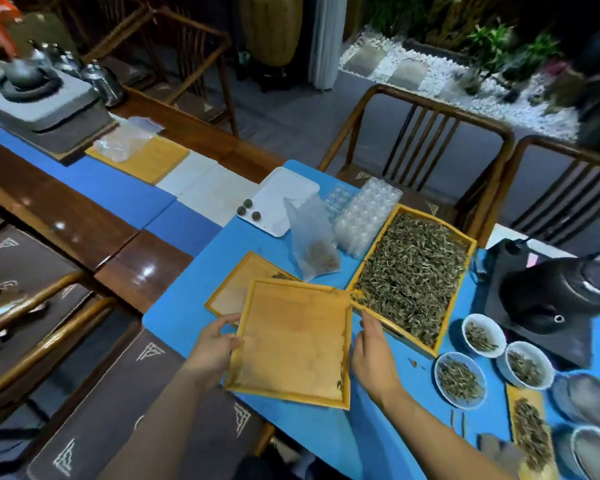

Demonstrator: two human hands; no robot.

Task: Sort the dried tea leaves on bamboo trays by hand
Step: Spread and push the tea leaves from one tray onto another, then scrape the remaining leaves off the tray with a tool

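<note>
I hold a nearly empty bamboo tray (291, 344) over the blue table cover (194, 299). My left hand (212, 348) grips its left rim and my right hand (373, 355) grips its right rim. A few leaf bits cling along the tray's right edge. Its far right corner touches a larger bamboo tray (465, 268) filled with dried tea leaves (413, 268). A second nearly empty bamboo tray (229, 289) lies partly under the one I hold.
Three white bowls of leaves (459, 379) sit at right, beside a narrow tray of leaves (530, 434). A black kettle (561, 289), a plastic bag (312, 247), clear blister trays (364, 216) and a white plate with tea balls (284, 199) surround the trays. Wooden chairs (423, 133) stand behind.
</note>
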